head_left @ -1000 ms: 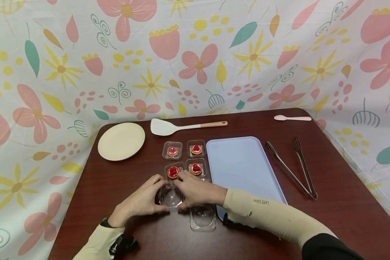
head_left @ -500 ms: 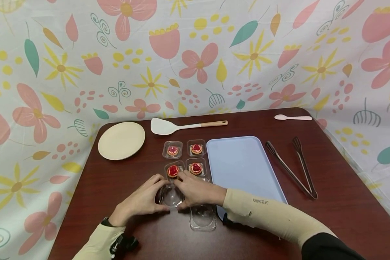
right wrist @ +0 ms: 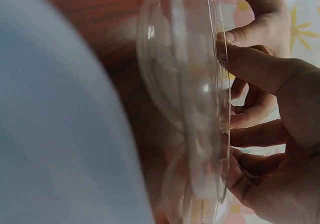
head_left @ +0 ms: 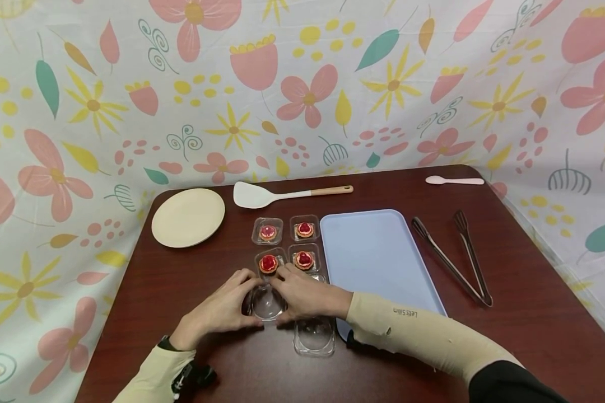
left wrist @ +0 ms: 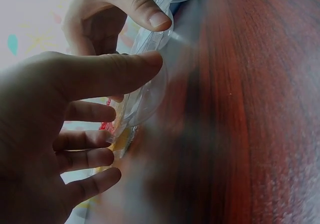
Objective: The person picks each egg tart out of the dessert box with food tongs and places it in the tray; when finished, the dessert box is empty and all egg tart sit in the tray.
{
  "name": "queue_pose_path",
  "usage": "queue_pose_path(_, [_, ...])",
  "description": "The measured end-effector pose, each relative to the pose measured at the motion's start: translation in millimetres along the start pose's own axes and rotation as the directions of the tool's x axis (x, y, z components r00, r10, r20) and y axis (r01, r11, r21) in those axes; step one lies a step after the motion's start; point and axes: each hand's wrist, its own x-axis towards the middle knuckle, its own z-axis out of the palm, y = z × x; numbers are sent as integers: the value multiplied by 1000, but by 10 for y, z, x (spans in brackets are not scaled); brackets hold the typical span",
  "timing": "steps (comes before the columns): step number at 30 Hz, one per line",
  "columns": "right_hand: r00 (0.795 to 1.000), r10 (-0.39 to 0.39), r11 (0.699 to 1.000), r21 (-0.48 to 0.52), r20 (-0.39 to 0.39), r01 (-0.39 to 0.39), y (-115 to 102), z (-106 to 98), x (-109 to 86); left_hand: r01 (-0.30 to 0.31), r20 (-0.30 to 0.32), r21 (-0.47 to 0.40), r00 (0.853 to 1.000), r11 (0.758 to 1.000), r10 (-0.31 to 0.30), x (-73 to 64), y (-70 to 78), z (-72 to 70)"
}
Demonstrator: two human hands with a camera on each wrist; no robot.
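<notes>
In the head view a clear plastic lidded box (head_left: 267, 303) with a domed middle stands between both hands near the front of the table. My left hand (head_left: 225, 307) holds its left side, thumb at the near corner and fingers at the far one. On the opposite side my right hand (head_left: 302, 294) grips it the same way, and in the right wrist view its fingers (right wrist: 257, 136) lie along the rim. Behind the hands are clear boxes with red-topped tarts (head_left: 269, 264). Another clear domed box (head_left: 315, 337) lies right of the held one, partly under the right wrist.
A light blue tray (head_left: 373, 252) lies right of the boxes, its near part under the right forearm. Metal tongs (head_left: 471, 268) spread farther right. Along the back are a cream plate (head_left: 188, 218), a white spatula (head_left: 254, 195) and a pale pink spoon (head_left: 454, 181).
</notes>
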Motion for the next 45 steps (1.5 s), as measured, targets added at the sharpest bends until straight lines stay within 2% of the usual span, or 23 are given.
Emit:
queue_pose_path(8, [1000,-4,1000,5,-18,4,29,-7,4,-13,-30,7,999,1000,13,-15,-9,29])
queue_pose_path(15, [1000,17,999,51,5,-17,62,-86,21,2,-21,-19,1000,1000,-3,-10,-16,-3])
queue_pose_path(24, [994,10,993,119,-106,3,181,-165,83,-6,-54,-14,999,1000,5,78,-90,-102])
queue_pose_path(35, [987,109,981,176,-121,-86,321,-269,204,39,-103,-18,994,999,-41,240,-259,-270])
queue_pose_path(41, [971,191,960,233,-145,-155,426,-364,298,52,-151,-41,987,998,-58,358,-344,-287])
queue_pose_path(45, [965,208,950,269,-158,-160,507,-406,344,69,-158,-53,984,996,-77,433,-392,-283])
